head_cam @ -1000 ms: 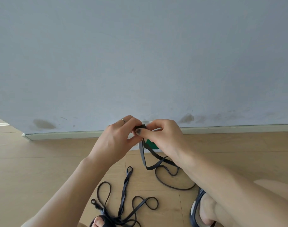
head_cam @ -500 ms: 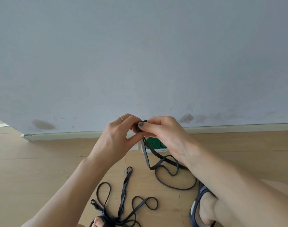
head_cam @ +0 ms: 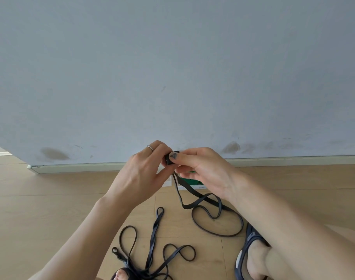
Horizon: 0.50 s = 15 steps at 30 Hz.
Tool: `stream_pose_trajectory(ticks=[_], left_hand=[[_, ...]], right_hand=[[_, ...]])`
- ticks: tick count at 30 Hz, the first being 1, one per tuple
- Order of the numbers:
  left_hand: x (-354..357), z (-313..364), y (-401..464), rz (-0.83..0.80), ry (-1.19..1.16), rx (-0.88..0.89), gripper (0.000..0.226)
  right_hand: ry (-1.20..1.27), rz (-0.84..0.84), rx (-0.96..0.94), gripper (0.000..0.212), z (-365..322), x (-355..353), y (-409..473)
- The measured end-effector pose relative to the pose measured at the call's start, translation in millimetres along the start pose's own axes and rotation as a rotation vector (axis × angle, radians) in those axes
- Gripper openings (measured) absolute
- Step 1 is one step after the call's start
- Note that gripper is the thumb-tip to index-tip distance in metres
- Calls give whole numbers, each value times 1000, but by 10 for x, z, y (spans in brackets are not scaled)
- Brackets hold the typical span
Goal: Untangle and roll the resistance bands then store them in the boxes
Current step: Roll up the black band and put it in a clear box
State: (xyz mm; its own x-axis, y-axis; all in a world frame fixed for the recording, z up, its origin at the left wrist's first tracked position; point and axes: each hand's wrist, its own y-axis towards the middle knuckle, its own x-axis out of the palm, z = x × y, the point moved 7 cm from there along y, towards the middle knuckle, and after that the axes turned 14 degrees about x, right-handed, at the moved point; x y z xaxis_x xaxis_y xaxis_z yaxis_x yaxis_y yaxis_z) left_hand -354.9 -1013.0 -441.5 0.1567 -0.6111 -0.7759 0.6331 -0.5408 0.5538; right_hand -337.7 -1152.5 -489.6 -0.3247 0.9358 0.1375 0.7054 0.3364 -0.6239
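Resistance band (head_cam: 201, 205) roll between left hand (head_cam: 141, 174) and right hand (head_cam: 203, 168).

The flat black rubbery resistance band (head_cam: 201, 203) looks smooth with a slight sheen. The pale wood-plank floor (head_cam: 51, 199) is matt; the scuffed grey-blue painted wall (head_cam: 172, 67) looks matt too.

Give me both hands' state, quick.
Left hand: closed, pinching the band roll.
Right hand: closed on the same roll, thumb on top.
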Motion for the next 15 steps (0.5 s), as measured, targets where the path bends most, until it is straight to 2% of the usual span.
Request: stream_pose_trajectory(ticks=[2,5,7,11,15], left_hand=[[4,2,5,-24,19,22,23],[19,7,26,-54,46,53,28],[22,-6,29,-47,49,49,31],[19,-57,1,-11,22,13,27],[48,-153,-49,54,-108,-158,28]], right_hand=[[28,28,12,28,-10,-4,4],[-17,226,-75,38,-81,-116,-7],[-50,279,-109,35,-103,-131,-22],[33,196,-81,21,-82,-107,-12],[275,-5,19,12,-34,-27,-1]])
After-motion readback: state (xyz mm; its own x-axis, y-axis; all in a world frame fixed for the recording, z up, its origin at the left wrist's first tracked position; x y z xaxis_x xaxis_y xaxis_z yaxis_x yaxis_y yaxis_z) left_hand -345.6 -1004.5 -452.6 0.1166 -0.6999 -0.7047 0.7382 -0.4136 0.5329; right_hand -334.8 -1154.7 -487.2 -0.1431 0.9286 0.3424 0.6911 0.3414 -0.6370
